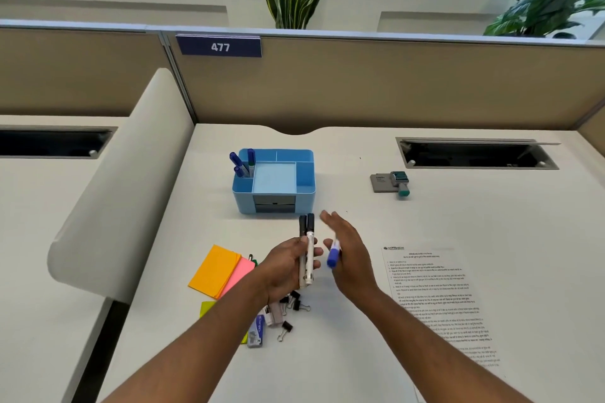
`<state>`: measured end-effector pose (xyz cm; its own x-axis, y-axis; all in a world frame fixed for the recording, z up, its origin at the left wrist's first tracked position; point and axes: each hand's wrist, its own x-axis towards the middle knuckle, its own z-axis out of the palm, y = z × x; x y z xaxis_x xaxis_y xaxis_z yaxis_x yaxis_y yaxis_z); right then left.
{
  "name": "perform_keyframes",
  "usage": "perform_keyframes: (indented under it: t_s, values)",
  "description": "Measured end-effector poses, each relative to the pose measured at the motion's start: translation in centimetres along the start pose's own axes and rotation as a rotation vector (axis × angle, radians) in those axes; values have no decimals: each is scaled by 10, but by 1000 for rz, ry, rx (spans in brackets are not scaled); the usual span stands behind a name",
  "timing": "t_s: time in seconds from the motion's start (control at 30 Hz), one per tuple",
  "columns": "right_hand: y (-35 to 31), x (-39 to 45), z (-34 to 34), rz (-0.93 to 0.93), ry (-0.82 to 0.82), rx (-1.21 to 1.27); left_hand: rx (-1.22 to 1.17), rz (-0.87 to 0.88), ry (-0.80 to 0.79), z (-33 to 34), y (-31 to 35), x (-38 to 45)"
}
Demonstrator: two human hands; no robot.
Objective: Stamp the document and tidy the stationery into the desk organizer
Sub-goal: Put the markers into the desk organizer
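My left hand (288, 267) grips two black-capped white markers (307, 249), held upright in front of the blue desk organizer (273, 199). My right hand (348, 255) is beside them, fingers stretched out, with a blurred blue-capped marker (334, 255) against its palm. Three blue-capped markers (242, 163) stand in the organizer's left back compartment. The printed document (438, 298) lies on the desk to the right. The stamp and its grey ink pad (391, 182) sit further back on the right.
Orange and pink sticky notes (219, 268), a yellow-green pad (208, 307), black binder clips (294, 303), a staple box (257, 332) and an eraser lie under my left forearm. A green pen tip (252, 259) shows beside the notes. Cable cut-outs (478, 154) and partition walls border the desk.
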<state>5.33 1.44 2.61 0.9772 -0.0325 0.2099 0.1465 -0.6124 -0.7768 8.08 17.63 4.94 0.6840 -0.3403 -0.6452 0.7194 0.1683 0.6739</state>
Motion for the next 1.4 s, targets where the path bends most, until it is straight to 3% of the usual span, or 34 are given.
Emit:
perform_keyframes:
  t_s: [0.1,0.2,0.33,0.57,0.63,0.73,0.83,0.9,1.0,1.23,1.4]
  values:
    - [-11,-2,-5,240,130,110,36,81,60,4,2,1]
    - [-18,-9,-3,364,27,165,-21,130,74,6,1,4]
    - [-20,-22,12,298,-151,-102,18,165,4,13,-3,3]
    - [-13,-34,16,96,-124,-320,259,320,112,15,-7,0]
    - [-13,-29,6,126,-28,-262,356,370,136,13,-8,0]
    - [-19,-11,-12,287,118,32,491,457,143,15,-13,1]
    - [-31,10,-33,257,-102,255,580,519,78,16,-18,1]
    - [-37,22,-47,117,-287,123,643,547,4,14,-24,4]
    - [-43,35,-58,-1,-419,-120,762,560,-28,13,-28,5]
    - [-49,27,-47,-75,-576,-302,930,576,101,12,-34,17]
    - [-51,28,-37,-99,-533,-387,888,530,144,14,-36,24]
